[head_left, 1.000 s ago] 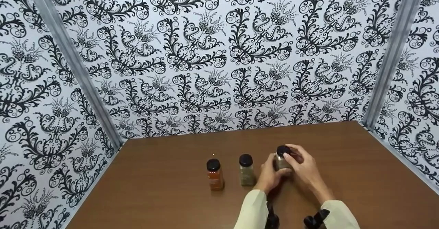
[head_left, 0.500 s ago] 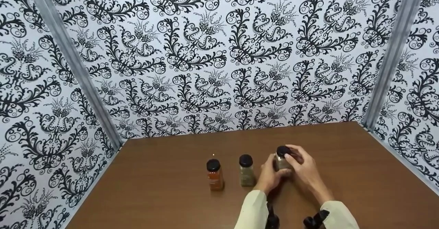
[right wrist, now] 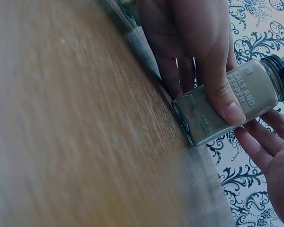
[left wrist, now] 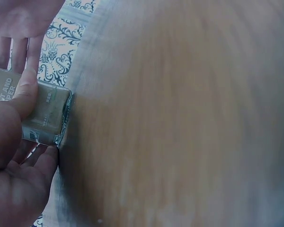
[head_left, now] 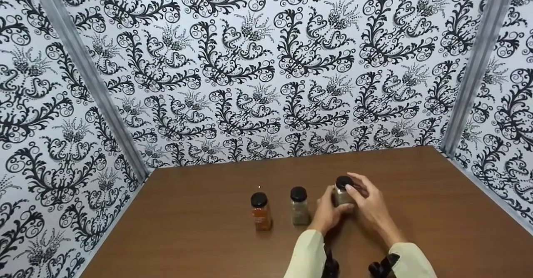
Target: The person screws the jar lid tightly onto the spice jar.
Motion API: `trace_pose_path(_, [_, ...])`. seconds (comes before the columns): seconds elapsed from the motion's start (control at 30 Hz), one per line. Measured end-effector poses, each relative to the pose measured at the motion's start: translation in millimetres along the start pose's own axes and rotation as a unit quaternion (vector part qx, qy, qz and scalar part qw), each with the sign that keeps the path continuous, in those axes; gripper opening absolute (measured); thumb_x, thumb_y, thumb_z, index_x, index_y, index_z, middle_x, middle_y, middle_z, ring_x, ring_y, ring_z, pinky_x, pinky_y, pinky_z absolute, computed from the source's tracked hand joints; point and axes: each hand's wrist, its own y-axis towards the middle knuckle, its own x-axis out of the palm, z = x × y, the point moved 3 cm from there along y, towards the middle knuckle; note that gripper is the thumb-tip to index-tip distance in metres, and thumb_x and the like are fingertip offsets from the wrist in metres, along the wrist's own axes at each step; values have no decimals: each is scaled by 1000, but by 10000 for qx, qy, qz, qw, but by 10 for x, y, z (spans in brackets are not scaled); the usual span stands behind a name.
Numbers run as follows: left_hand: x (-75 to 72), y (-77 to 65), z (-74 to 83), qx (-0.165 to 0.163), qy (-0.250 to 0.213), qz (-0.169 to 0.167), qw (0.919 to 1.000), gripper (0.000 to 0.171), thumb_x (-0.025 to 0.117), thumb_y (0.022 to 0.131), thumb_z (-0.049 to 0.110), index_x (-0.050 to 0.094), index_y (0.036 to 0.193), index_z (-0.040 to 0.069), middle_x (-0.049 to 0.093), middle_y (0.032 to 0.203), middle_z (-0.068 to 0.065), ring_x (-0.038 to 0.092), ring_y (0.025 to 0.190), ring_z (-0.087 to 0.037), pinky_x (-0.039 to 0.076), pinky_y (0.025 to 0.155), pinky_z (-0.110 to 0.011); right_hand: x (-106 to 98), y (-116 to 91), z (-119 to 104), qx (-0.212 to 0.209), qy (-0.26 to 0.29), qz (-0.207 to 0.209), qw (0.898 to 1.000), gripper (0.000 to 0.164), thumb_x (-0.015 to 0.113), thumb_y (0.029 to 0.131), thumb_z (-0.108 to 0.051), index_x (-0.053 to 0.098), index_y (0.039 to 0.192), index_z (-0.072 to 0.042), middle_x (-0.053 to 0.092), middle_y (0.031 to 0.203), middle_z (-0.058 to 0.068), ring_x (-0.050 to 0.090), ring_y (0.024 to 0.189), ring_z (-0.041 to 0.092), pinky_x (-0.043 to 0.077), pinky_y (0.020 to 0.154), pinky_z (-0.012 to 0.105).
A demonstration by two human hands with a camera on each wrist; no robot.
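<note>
A square glass seasoning jar [head_left: 341, 197] with a black cap [head_left: 343, 181] stands upright between my hands, close over the table. Its label reads "SALT AND PEPPER" in the right wrist view, where pale brown powder fills the jar [right wrist: 255, 87]. My left hand [head_left: 327, 214] grips the jar's lower body, its thumb [left wrist: 27, 90] across the label. From the right, my right hand [head_left: 372, 205] holds the cap, thumb on the near side and fingers around the far side. The left wrist view cuts off the cap.
Two more black-capped jars stand upright to the left on the brown table [head_left: 200, 236]: one with greenish-grey contents [head_left: 300, 211], one with orange-red contents [head_left: 261, 217]. Black-and-white patterned walls [head_left: 250, 82] with grey corner strips [head_left: 100, 90] enclose the table's back and sides.
</note>
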Motion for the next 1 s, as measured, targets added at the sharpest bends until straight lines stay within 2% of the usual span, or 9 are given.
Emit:
trace_pose_path(0.23, [1,-2,-8,-55,23,19,10000,50,82,81,30,59,125,23,71,115,0,65,100,-14,53,86,-30,6,-4,0,10,30,48,10000,31,65,96,-11,64,126,-5,69,124,17,61,103,-5,48,91,9])
trace_pose_path(0.4, [0,2,-14,-159,37,39,9999,50,83,81,29,59,124,25,70,114,0,65,99,-14,53,85,-30,11,2,0,5,56,43,10000,33,67,95,-11,62,127,-5,69,124,18,63,103,-3,48,90,11])
trace_pose_path(0.67, [-1,1,-37,-3,88,-41,10000,52,81,82,33,57,127,24,71,114,0,66,97,-12,53,85,-28,3,-9,-32,-14,-99,15,9999,36,64,97,-13,61,132,-7,68,128,17,62,106,-2,47,90,9])
trace_pose_path(1.0, [6,-2,-11,-62,-2,31,10000,51,82,82,28,59,127,24,71,119,-2,66,102,-14,53,87,-30,9,5,-7,-124,203,76,9997,30,67,95,-9,65,124,-4,70,120,18,63,101,-3,49,89,10])
